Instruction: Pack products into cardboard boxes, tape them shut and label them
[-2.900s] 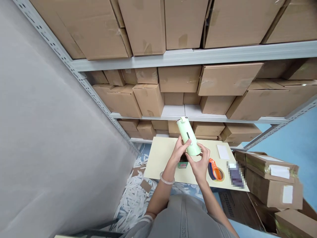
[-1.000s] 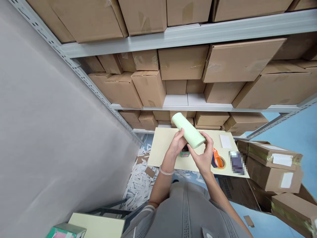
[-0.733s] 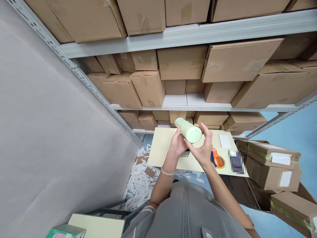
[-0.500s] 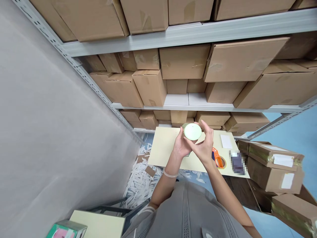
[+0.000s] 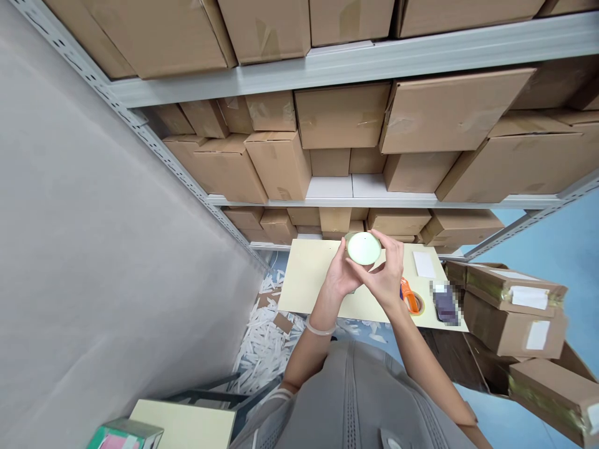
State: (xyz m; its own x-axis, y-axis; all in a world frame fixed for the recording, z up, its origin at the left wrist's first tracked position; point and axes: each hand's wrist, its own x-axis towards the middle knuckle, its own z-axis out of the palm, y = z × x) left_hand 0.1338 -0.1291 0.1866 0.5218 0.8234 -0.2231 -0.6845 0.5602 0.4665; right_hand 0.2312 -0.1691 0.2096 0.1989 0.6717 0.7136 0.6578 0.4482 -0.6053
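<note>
Pale green bottle (image 5: 364, 248) held above counter (image 5: 304, 274), base toward camera. Left hand (image 5: 340, 274) and right hand (image 5: 387, 271): fingers clamped round it. From bottle: white card (image 5: 423, 264) at 3 o'clock, orange tape dispenser (image 5: 409, 295) at 4; farther out, 3 to 4, cartons (image 5: 496, 324) with white labels (image 5: 528, 297), any print unreadable.

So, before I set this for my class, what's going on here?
A person holds a pale green bottle in both hands, with its round end facing the camera. The left hand is on one side, the right hand on the other. Below is a table, with an orange tool and a white card lying toward the person's right. Beyond it stand shelves packed with boxes.
</note>
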